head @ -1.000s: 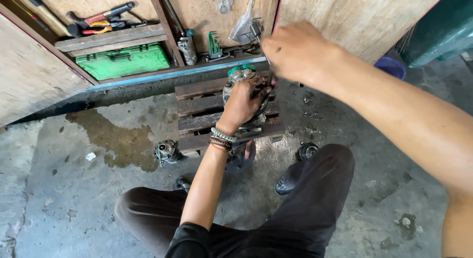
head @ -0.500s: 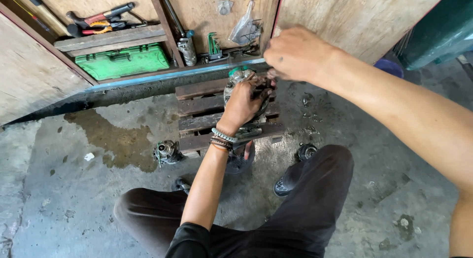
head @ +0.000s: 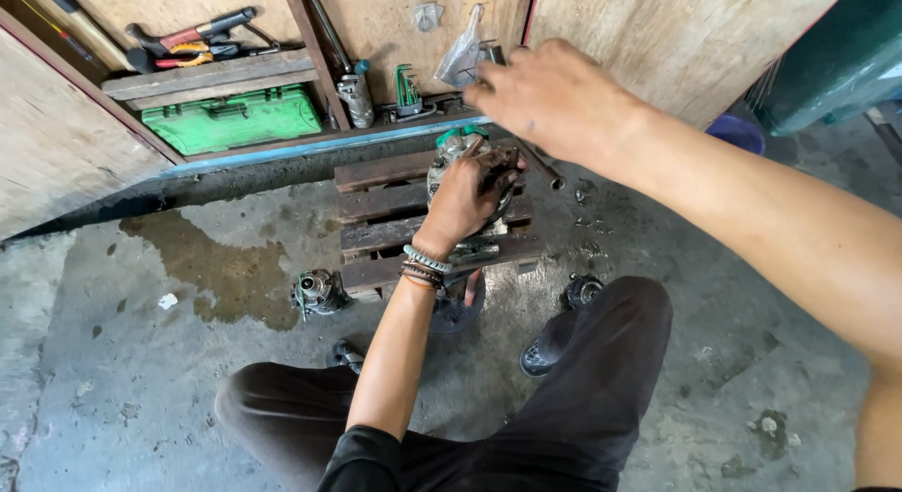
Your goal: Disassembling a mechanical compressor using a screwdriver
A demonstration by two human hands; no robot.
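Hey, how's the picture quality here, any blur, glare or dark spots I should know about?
Head view: even daylight, soft shadows. The right hand is close to the lens and slightly motion-blurred; the left hand on the metal part is sharp. The wet floor shows dull sheen, no harsh glare. Wide-angle bending at edges.

A metal machine part (head: 460, 172) stands on a low slatted wooden pallet (head: 385, 210) on the workshop floor (head: 141, 360), the person's left hand (head: 467, 196) resting on it and the right hand (head: 554, 97) raised above and behind it. Left of the pallet, on the floor, lies a smaller metal part (head: 319, 292); another (head: 583, 290) lies to its right, beside the person's knee. Behind the pallet, a toolbox (head: 235, 121) sits under a shelf (head: 211, 78) carrying hand tools (head: 188, 41).
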